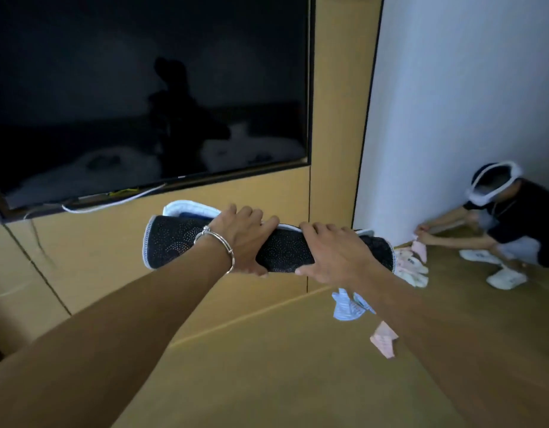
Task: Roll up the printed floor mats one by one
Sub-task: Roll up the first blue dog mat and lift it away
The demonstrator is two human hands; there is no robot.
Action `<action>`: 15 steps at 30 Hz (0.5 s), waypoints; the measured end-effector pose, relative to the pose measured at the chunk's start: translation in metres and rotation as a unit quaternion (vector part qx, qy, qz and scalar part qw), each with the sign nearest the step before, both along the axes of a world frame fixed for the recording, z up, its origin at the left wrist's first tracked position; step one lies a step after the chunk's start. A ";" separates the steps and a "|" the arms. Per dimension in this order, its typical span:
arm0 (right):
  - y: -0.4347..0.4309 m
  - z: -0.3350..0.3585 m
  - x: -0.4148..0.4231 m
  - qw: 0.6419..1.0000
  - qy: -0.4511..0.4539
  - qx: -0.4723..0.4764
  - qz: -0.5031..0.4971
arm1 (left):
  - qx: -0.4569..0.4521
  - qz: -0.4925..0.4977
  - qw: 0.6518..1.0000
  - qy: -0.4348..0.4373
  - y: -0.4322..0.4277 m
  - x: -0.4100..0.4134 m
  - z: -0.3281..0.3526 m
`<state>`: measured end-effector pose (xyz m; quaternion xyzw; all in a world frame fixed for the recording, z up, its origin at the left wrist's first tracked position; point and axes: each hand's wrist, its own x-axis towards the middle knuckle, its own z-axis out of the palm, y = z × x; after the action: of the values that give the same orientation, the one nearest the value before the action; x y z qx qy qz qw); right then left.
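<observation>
One rolled mat (171,245), dark dotted side out, held in the air before one TV (143,88); left grip (245,239) and right grip (335,257) both clamped round it. Wood floor (267,381) below: one blue cloth (347,304), one pink cloth (384,338). One person (514,223) crouches by the white wall (452,88).

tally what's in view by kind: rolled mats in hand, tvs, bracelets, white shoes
dark dotted rolled floor mat with white trim: 1
black wall-mounted television screen: 1
silver metal bracelet: 1
white shoes: 2
total: 5
</observation>
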<state>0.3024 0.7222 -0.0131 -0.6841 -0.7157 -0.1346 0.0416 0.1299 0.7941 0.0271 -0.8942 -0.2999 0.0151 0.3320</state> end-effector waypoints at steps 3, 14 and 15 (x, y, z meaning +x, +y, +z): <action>-0.028 0.073 0.038 0.999 -0.016 0.021 -0.044 | -0.004 -0.011 1.000 -0.023 -0.020 0.046 0.064; -0.092 0.165 0.117 0.989 -0.039 0.143 -0.030 | -0.045 0.063 0.981 -0.179 -0.101 0.163 0.137; -0.091 0.169 0.120 0.984 -0.046 0.169 -0.016 | -0.057 0.072 0.975 -0.204 -0.102 0.164 0.140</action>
<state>0.4223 0.6308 0.1556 -0.6713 -0.6731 -0.2856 0.1214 0.2942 0.6923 0.1675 -0.8720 -0.4236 -0.1271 0.2100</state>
